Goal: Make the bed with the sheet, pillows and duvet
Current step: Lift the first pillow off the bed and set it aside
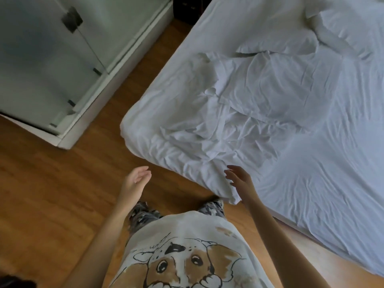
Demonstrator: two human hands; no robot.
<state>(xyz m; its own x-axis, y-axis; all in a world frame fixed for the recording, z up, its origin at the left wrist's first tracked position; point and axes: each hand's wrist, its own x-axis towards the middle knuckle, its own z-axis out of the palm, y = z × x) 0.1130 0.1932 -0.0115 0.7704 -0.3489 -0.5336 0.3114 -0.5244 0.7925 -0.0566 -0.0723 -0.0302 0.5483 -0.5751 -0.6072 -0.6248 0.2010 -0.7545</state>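
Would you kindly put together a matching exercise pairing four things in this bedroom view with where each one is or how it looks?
Things:
1. left hand
2. right hand
3. pillows
4. sheet

States or places:
A. piled at the far end of the bed
B. open, at the rumpled near corner of the bed
C. open, over the wooden floor
D. white and creased, spread over the mattress

Pairs: 1-C, 2-B, 3-A, 4-D

A home bedroom: white-sheeted bed point(291, 163), pillows point(291, 32), wooden floor point(52, 194), frosted-glass wardrobe doors point(47, 59).
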